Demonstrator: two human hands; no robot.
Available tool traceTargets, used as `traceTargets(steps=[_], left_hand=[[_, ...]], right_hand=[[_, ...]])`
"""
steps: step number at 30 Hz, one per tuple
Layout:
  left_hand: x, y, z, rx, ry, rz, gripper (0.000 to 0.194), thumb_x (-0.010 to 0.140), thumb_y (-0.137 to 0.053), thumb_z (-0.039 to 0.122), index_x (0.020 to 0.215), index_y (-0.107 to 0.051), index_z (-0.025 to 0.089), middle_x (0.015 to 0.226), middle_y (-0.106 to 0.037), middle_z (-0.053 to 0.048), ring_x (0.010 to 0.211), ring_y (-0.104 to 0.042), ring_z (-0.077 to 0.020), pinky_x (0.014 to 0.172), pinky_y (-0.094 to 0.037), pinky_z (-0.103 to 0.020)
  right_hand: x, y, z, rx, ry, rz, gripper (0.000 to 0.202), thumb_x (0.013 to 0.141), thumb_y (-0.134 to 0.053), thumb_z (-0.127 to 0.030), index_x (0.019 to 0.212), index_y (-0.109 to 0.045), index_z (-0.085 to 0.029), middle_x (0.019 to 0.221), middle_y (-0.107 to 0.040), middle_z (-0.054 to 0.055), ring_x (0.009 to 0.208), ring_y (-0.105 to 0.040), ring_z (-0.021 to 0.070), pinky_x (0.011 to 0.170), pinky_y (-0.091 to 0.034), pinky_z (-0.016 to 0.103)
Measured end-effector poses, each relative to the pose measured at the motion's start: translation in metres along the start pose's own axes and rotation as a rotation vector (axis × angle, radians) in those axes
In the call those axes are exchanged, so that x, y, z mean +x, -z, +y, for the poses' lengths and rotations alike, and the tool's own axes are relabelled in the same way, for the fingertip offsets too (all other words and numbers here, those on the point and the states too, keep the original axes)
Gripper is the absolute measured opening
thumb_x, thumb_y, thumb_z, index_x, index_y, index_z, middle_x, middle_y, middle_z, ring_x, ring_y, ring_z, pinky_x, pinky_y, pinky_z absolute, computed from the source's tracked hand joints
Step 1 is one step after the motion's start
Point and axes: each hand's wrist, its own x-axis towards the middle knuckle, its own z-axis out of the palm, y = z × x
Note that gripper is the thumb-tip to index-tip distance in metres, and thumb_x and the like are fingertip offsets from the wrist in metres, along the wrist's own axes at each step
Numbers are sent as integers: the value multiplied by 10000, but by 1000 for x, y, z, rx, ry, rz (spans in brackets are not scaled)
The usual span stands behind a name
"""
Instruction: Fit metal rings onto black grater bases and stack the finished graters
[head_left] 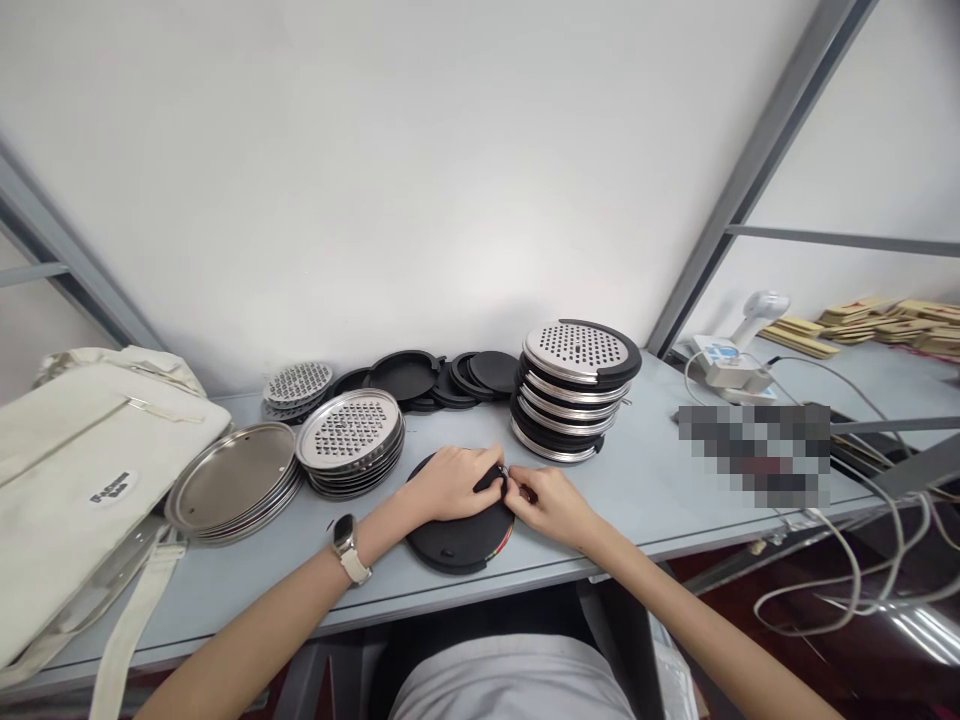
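Note:
A black round dish-like disc (459, 535) lies near the table's front edge, with a red and multicoloured strip showing at its right rim. My left hand (461, 482) rests across its upper part, fingers curled and thumb bent in at the right rim. My right hand (551, 503) pinches at that same rim, its fingertips touching or nearly touching the left ones. A tiny shiny bit shows between the fingertips; its kind is hidden. Behind my right hand stands a stack of perforated metal discs in black rings (576, 395). Left of my left hand is a stack of metal grater discs (352, 432).
Plain metal round trays (236, 480) are stacked at left, beside a cream backpack (75, 480) with a hanging strap. Black round covers (405, 378) and more grater discs (298, 384) lie along the wall. At right are a white handheld device on a stand (739, 355) and loose cables (855, 575).

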Motion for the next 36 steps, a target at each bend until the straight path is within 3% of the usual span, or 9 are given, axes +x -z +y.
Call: traceTargets(steps=[15,21,27,36], left_hand=[[1,-1,-2,-53,-37,43,138,884,-438,263,1006,-457,202,906,-603,-18,758,-585,-176,636,-402,-272],[1,-1,-1,39,-47,29,104,901,-408,271,938,-470,197,906,-525,-31,676,-526,-151,591,-402,-268],[1,3,-1,8,-80,64,151,932,-366,268,993,-477,187,1007,-473,-62,755,-523,-155,647,-444,-271],[1,2,-2,-1,-69,81,191,940,-303,194,976,-489,179,1030,-465,-70,786,-522,-157,689,-452,-279]], right_hand=[[2,-1,2,38,10,39,217,958,-337,-284,787,-445,-207,592,-487,-30,503,-436,115,522,-286,233],[2,-2,2,34,9,41,209,965,-331,-293,803,-437,-215,601,-500,-30,501,-441,121,519,-289,232],[2,-1,1,15,10,29,207,980,-294,-279,896,-471,-212,668,-577,6,561,-538,151,547,-322,242],[2,-2,4,11,1,23,223,985,-282,-291,890,-467,-211,630,-552,3,536,-532,156,534,-322,250]])
